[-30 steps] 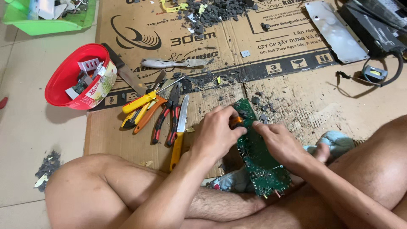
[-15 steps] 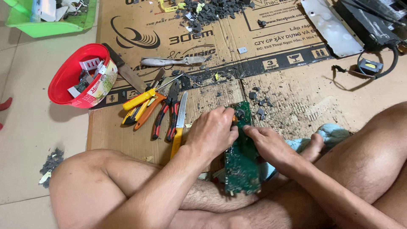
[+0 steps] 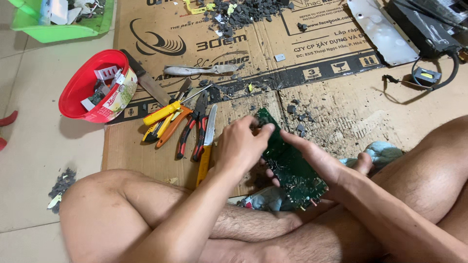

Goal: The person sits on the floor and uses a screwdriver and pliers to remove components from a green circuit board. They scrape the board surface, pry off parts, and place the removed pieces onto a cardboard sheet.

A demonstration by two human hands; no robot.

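Green circuit board (image 3: pixel 287 163), long, tilted, solder side up, gripped by both hands, left hand (image 3: pixel 241 146), right hand (image 3: pixel 324 163).

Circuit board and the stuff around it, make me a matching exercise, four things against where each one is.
Things:
1. green circuit board
2. red bowl
3. red-handled pliers
4. green tray

Places:
A. top left corner, on the floor
B. held in both hands
C. on the cardboard's left edge
D. among the tools on the cardboard

Pairs: 1-B, 2-C, 3-D, 4-A
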